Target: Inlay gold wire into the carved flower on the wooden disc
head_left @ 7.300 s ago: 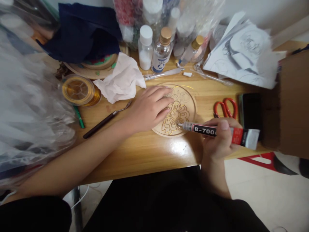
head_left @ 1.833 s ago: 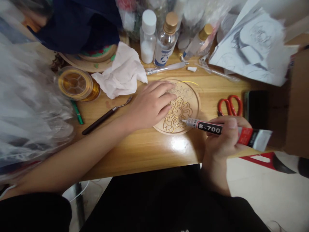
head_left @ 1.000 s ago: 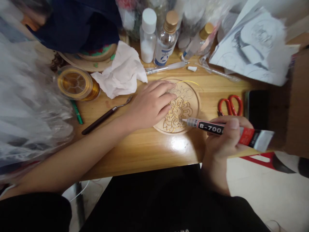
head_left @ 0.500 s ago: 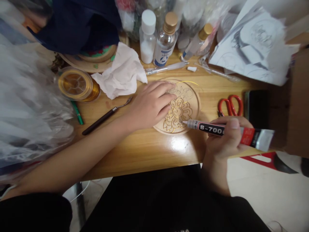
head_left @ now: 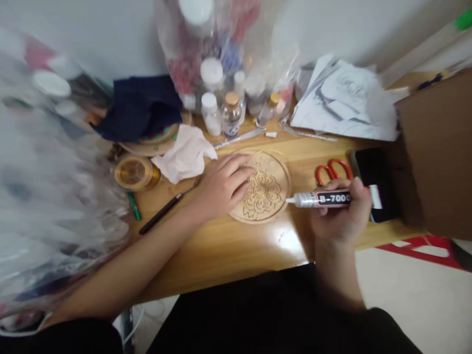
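Note:
A round wooden disc with a gold-outlined flower pattern lies on the wooden table. My left hand rests on the disc's left side, fingers spread a little and holding nothing. In my right hand is a glue tube marked B-7000, held level between thumb and fingers. Its nozzle points left, at the right edge of the disc. A thin yellow strand shows at the top of the disc.
Behind the disc are a pen, a small white cap and several bottles. Red-handled scissors, a dark phone and a cardboard box are right. At left are crumpled tissue, a gold spool and a dark-handled tool.
My right hand has drawn the tube back to the right, so its nozzle has left the flower pattern. The camera view has shifted, showing more of the wall. My left hand stays on the disc.

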### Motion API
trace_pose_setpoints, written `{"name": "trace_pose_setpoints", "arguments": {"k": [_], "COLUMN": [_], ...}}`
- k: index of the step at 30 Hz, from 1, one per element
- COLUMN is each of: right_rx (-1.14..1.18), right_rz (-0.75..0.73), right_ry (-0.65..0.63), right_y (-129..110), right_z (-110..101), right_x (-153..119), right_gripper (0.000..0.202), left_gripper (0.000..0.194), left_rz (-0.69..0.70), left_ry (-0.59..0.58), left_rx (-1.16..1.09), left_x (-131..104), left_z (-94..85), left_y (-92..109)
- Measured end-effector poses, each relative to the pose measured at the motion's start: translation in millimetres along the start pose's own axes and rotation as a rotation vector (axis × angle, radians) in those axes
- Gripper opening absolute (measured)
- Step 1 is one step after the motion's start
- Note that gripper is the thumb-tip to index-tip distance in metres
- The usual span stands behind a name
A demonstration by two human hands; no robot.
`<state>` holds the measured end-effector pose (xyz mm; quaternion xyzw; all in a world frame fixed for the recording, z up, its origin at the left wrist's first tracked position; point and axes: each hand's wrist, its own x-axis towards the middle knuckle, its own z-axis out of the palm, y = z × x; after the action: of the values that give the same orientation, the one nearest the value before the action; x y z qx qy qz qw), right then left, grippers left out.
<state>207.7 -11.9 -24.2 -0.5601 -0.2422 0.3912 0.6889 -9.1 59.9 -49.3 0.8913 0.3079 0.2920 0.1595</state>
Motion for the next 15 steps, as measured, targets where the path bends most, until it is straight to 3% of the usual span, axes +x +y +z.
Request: {"name": "trace_pose_setpoints", "arguments": {"k": [6,15], "right_rx": [0.306,0.598], "right_rz": [0.419,0.622], "right_ry": [-0.212,-0.233], "right_y": [-5,-4], "right_z": [-10,-10], "right_x": [10,5], "right_gripper": [0.031,0.035], "left_gripper": [0.024,0.022], "left_rz": [-0.074,-0.02], "left_ry": [0.055,0.141], "left_rx": [-0.049,0.234], "left_x": [0,10], "left_z": [-2.3,-9.6], "left_y": [3,14]}}
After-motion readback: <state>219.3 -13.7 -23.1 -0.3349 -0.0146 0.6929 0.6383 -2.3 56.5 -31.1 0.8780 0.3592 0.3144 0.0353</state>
